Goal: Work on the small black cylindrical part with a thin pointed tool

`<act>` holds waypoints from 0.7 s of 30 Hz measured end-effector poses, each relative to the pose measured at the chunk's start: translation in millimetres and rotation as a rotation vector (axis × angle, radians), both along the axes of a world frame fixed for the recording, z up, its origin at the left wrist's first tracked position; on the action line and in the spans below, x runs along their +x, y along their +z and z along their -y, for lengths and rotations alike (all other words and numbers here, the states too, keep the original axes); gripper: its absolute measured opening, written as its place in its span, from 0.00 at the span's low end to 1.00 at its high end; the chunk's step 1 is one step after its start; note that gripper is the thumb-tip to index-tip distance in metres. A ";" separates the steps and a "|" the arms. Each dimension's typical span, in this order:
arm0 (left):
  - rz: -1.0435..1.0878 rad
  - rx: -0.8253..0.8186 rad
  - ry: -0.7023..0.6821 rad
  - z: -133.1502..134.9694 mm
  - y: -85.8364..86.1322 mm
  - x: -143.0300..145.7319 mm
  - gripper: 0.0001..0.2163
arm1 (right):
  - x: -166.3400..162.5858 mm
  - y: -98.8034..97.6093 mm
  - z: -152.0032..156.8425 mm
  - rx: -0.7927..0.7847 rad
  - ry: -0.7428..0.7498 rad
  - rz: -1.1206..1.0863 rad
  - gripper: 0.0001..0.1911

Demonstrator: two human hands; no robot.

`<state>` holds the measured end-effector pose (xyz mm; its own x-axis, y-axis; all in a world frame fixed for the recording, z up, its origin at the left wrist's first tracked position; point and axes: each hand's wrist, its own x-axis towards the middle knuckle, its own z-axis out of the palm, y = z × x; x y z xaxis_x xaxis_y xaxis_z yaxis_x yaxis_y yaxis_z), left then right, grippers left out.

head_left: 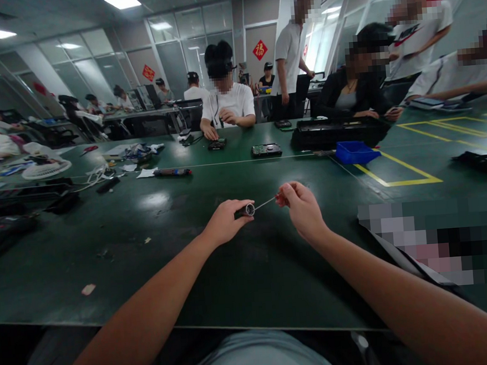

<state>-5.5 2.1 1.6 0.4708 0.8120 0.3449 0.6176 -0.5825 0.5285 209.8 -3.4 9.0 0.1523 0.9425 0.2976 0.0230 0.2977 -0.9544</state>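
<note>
Above the table in front of me, my left hand (225, 221) is closed around a short dark tube (250, 210). Its round, silver-rimmed end faces me. A thin metal rod (265, 202) slants up from that end to my right hand (299, 205), which pinches the rod's far end between thumb and fingers. The rod's near tip meets the tube's rim; whether it goes inside cannot be made out. My fingers hide most of the tube.
Ahead lie a dark cylindrical tool (173, 172), a circuit-board device (266, 150), a blue bin (356, 152) and a long black casing (338, 133). A pale, blurred-out sheet (394, 250) lies by my right arm. Across the table, a person (227, 103) handles a small device (217, 144).
</note>
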 end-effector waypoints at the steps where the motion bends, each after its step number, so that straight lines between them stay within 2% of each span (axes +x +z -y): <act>1: 0.004 -0.002 0.002 0.3 0.0 0.0 0.19 | 0.0 1.8 2.2 0.021 -0.011 0.064 0.12; 6: 0.009 -0.023 0.017 1.6 -0.4 0.3 0.20 | -3.5 9.1 12.0 0.096 -0.029 0.236 0.12; 17: 0.037 -0.017 0.026 1.2 -1.4 1.2 0.19 | -5.5 11.2 17.5 0.163 0.002 0.325 0.09; 21: 0.035 -0.048 0.046 1.7 -1.4 1.1 0.19 | -4.6 11.7 17.1 0.178 -0.050 0.286 0.09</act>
<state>-4.4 0.4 0.2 0.4209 0.8484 0.3210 0.6235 -0.5276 0.5770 205.2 -20.5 20.7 0.0831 0.8655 0.4939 0.3012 0.4506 -0.8404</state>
